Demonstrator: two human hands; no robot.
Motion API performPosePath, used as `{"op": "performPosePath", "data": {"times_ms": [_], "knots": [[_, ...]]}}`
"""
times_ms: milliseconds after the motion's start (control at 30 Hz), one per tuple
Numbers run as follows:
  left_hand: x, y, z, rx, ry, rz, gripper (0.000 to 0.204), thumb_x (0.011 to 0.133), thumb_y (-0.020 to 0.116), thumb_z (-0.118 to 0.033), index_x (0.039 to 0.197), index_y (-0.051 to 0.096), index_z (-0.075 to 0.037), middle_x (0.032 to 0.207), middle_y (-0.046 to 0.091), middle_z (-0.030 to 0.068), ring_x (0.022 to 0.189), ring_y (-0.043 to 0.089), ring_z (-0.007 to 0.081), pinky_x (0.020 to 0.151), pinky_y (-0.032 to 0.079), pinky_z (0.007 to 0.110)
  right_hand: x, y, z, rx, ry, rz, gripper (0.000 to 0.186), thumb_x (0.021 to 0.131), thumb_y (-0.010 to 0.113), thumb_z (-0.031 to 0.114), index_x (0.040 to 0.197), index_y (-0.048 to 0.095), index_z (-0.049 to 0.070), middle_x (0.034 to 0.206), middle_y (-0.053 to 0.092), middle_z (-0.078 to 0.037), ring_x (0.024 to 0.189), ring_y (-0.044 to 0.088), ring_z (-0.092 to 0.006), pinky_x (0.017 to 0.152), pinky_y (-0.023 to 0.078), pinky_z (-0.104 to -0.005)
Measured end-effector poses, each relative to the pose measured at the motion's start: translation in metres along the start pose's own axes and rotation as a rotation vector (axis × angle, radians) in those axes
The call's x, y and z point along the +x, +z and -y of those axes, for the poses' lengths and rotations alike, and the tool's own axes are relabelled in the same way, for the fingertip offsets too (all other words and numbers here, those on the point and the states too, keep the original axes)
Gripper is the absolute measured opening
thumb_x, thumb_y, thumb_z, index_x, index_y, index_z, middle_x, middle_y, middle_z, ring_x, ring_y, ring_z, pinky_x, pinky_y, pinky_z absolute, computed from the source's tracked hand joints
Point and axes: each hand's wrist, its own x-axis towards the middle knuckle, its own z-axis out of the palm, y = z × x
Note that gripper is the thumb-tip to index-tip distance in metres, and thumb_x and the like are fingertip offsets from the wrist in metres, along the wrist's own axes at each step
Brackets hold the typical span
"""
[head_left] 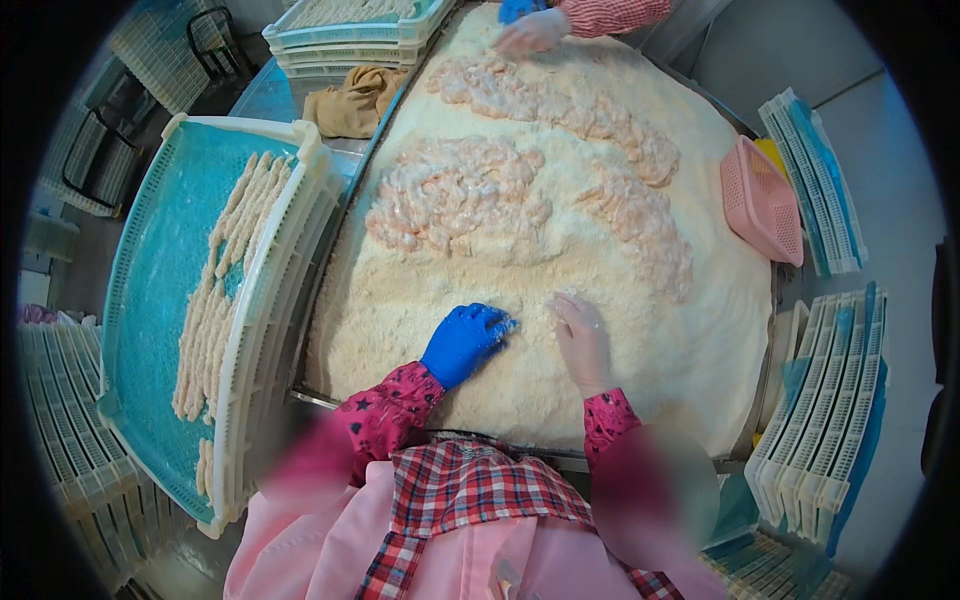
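Observation:
My left hand [466, 344], in a blue glove, rests on a broad bed of pale crumbs [400, 320]. Its fingers are curled and dusted with crumbs, and whatever they close on is hidden. Just to its right lies my right hand [580, 342], in a thin whitish glove, palm down with fingers stretched forward over the crumbs. Beyond both hands sits a wide heap of raw, pinkish meat pieces [455, 195]. Two more piles of meat, one long pile [560, 110] and one smaller pile [645, 225], spread farther back and to the right.
At left, a stacked tray [150, 300] with a turquoise liner carries rows of coated strips [215, 330]. A brown cloth [355, 102] lies behind it. A pink basket [758, 205] and upright trays [820, 400] stand right. A co-worker's gloved hand [530, 32] works at the far end.

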Motion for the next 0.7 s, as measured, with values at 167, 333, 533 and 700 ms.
{"op": "performPosePath", "data": {"times_ms": [167,333,533,700], "knots": [[-0.017,-0.002,0.014,-1.143,-0.583,-0.374,0.022,0.088,0.056,-0.012,0.11,0.06,-0.007,0.103,0.061,0.0083,0.093,0.059,0.0214,0.081,0.046,0.029,0.013,-0.002,0.006,0.405,0.255,0.014,0.02,0.077,0.058,-0.002,0.096,0.062,0.003,0.099,0.061,-0.013,0.094,0.058,-0.029,0.085,0.046,-0.0334],[-0.023,-0.015,0.025,-2.272,-0.74,-0.565,0.034,0.093,0.047,-0.02,0.125,0.049,-0.008,0.123,0.053,0.0093,0.107,0.053,0.0225,0.09,0.044,0.033,0.024,0.034,0.022,0.263,0.017,0.19,0.021,0.075,0.063,0.002,0.096,0.063,0.002,0.096,0.061,-0.012,0.087,0.059,-0.0277,0.078,0.047,-0.0326],[-0.011,-0.005,-0.003,-2.19,-0.633,-0.543,0.047,0.096,0.035,-0.033,0.135,0.034,-0.007,0.14,0.037,0.0114,0.125,0.039,0.0244,0.105,0.03,0.039,0.024,0.027,0.105,0.412,0.023,0.112,0.032,0.084,0.06,0.017,0.113,0.058,0.005,0.108,0.06,-0.012,0.098,0.056,-0.0295,0.087,0.043,-0.0388],[-0.01,0.006,0.015,-2.188,-0.401,-0.335,0.053,0.097,0.032,-0.039,0.137,0.031,-0.006,0.137,0.041,0.01,0.122,0.042,0.0219,0.104,0.031,0.034,-0.004,0.043,0.099,0.284,-0.279,-0.055,0.045,0.096,0.035,0.032,0.128,0.048,0.003,0.12,0.055,-0.015,0.111,0.053,-0.0315,0.098,0.037,-0.0436]]}}
